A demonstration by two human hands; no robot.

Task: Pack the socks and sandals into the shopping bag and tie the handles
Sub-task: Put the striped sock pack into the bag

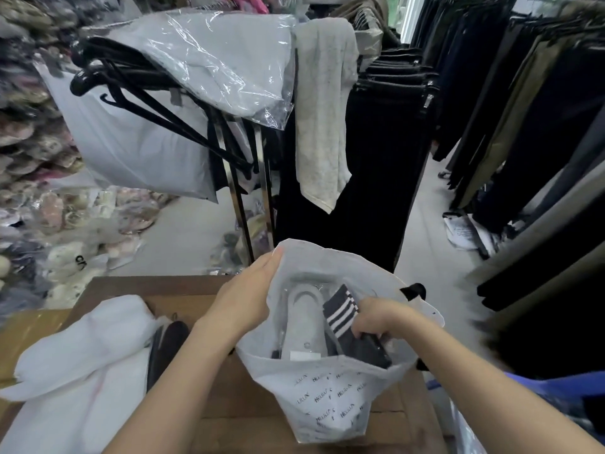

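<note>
The right hand (376, 317) reaches down inside the mouth of the shopping bag (330, 401), its fingers curled tight around a bundle of dark socks (347, 319) with white stripes on the cuff. The socks are already below the rim, lying against the inner right side of the bag, though the grip on them has not let go. The left hand (244, 296) clasps the far left edge of the bag's rim, thumb and fingers pinching the white material and pulling it wide so the opening stays clear.

Beside the socks, deeper in the bag, lies a pale grey sandal (302, 319) in what looks like clear wrapping; whether a second sandal sits under it cannot be told from this view. A black handle (415, 291) shows at the far right rim, loose and untied.

The bag stands on a wooden table (183, 290). To its left on the same surface lie a heap of white plastic bags (85, 355) and a dark item (167, 345) partly tucked under them, too obscured to identify.

Judging from this, the packing is nearly complete: the footwear is in and the socks are going in. What remains is releasing the socks, withdrawing the hand, and gathering and knotting the handles, none of which has begun.
</note>
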